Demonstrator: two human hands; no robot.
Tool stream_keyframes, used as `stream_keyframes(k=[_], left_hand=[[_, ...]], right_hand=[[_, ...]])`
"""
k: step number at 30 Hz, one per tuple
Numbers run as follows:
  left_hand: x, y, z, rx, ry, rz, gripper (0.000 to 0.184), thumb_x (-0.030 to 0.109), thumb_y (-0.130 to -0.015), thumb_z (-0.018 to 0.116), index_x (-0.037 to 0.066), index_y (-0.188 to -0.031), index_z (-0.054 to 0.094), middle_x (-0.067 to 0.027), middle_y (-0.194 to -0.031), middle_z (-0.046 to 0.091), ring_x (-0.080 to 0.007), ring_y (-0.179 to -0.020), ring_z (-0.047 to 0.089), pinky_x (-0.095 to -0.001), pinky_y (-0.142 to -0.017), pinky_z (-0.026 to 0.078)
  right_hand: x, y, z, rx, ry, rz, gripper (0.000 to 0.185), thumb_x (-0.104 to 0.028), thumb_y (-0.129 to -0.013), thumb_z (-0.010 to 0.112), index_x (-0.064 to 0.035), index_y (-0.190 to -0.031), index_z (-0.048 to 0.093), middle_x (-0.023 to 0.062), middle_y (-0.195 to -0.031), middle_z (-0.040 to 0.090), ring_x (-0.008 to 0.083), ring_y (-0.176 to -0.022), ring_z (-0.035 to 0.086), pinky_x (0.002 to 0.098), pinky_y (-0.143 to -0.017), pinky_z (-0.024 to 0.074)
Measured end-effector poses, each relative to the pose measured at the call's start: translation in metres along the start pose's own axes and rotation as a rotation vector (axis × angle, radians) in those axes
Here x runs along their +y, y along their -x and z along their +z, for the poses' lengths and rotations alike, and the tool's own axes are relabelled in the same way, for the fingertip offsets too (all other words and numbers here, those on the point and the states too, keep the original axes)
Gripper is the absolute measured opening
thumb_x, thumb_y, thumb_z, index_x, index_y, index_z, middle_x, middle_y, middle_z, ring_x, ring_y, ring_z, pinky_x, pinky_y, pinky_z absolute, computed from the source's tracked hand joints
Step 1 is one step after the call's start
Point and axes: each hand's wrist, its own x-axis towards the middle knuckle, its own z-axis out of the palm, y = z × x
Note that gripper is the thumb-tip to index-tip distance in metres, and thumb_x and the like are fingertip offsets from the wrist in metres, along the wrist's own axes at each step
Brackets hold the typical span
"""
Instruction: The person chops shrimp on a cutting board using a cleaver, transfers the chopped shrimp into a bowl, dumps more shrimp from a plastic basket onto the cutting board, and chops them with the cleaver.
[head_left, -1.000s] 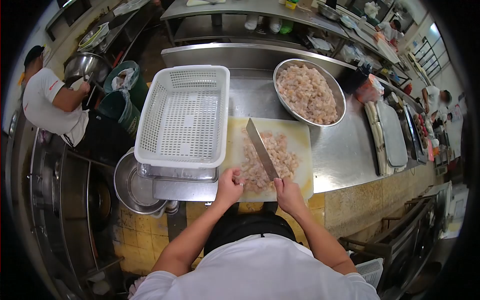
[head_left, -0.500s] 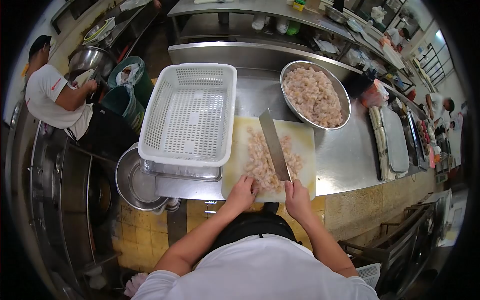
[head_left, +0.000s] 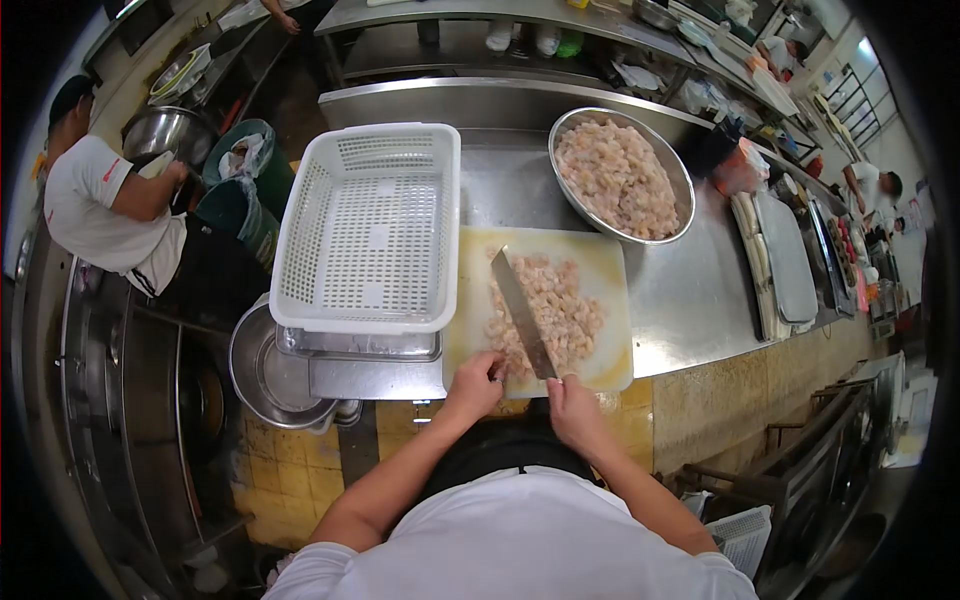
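My right hand (head_left: 574, 405) is wrapped round the handle of a long, broad-bladed knife (head_left: 524, 318). The blade lies slantwise over chopped pale pink raw meat (head_left: 562, 305), its tip pointing away from me. The pieces are spread over a white, yellow-stained cutting board (head_left: 615, 372). At the board's near left edge is my left hand (head_left: 476, 384), fingers curled beside the lower end of the pile; what they hold, if anything, is hidden. Behind the board, a steel bowl (head_left: 687, 222) is heaped with more of the same pieces.
A white perforated basket (head_left: 452, 290) stands left of the board, partly on a metal tray (head_left: 360, 345). Below it is a steel pot (head_left: 240, 365). A co-worker (head_left: 120, 200) stands at the left beside green bins (head_left: 250, 205). Lidded trays (head_left: 785, 265) lie at the right.
The knife has shifted left across the pile together with my right hand. My left hand has moved slightly left, away from the meat. The view has turned a little.
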Motion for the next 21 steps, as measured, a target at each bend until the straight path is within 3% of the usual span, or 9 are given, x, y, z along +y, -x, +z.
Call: stream_keyframes(k=[5, 8, 11, 16, 21], left_hand=[[-0.009, 0.000, -0.008, -0.088, -0.067, 0.135, 0.030, 0.004, -0.087, 0.077, 0.002, -0.116, 0.071, -0.0170, -0.104, 0.070, -0.0347, -0.089, 0.073, -0.0405, -0.080, 0.061], [0.021, 0.007, -0.018, -0.109, -0.110, 0.101, 0.035, 0.006, -0.084, 0.079, 0.003, -0.118, 0.070, -0.0184, -0.115, 0.066, -0.0362, -0.099, 0.071, -0.0409, -0.084, 0.060], [0.031, 0.010, -0.016, -0.088, -0.201, 0.240, 0.037, 0.009, -0.083, 0.080, 0.003, -0.118, 0.068, -0.0191, -0.122, 0.063, -0.0377, -0.107, 0.069, -0.0420, -0.090, 0.059], [0.004, 0.000, 0.004, -0.105, -0.107, 0.250, 0.036, -0.001, -0.081, 0.073, 0.002, -0.117, 0.068, -0.0192, -0.117, 0.064, -0.0406, -0.108, 0.067, -0.0458, -0.091, 0.058], [-0.005, -0.020, 0.019, -0.022, -0.069, 0.356, 0.033, -0.006, -0.081, 0.072, 0.002, -0.112, 0.069, -0.0177, -0.109, 0.066, -0.0400, -0.102, 0.068, -0.0445, -0.087, 0.058]], right_hand=[[-0.010, -0.022, 0.006, 0.038, -0.054, 0.020, 0.046, -0.035, -0.110, 0.055, 0.0050, -0.089, 0.060, 0.0345, -0.079, 0.064, 0.0561, -0.078, 0.064, 0.0604, -0.067, 0.0473], [-0.027, -0.014, -0.015, 0.019, -0.095, 0.051, 0.043, -0.034, -0.110, 0.056, 0.0052, -0.091, 0.061, 0.0348, -0.080, 0.065, 0.0568, -0.080, 0.064, 0.0608, -0.068, 0.0478], [-0.018, -0.005, -0.007, 0.006, -0.063, 0.050, 0.038, -0.030, -0.109, 0.057, 0.0052, -0.094, 0.062, 0.0349, -0.083, 0.066, 0.0579, -0.082, 0.064, 0.0623, -0.070, 0.0483], [0.008, -0.027, 0.003, 0.073, -0.017, 0.049, 0.046, -0.036, -0.110, 0.057, 0.0053, -0.090, 0.061, 0.0350, -0.081, 0.065, 0.0575, -0.080, 0.064, 0.0605, -0.068, 0.0481], [0.008, -0.035, -0.024, 0.117, 0.013, 0.057, 0.042, -0.033, -0.110, 0.056, 0.0055, -0.094, 0.062, 0.0345, -0.080, 0.066, 0.0567, -0.080, 0.065, 0.0618, -0.069, 0.0490]])
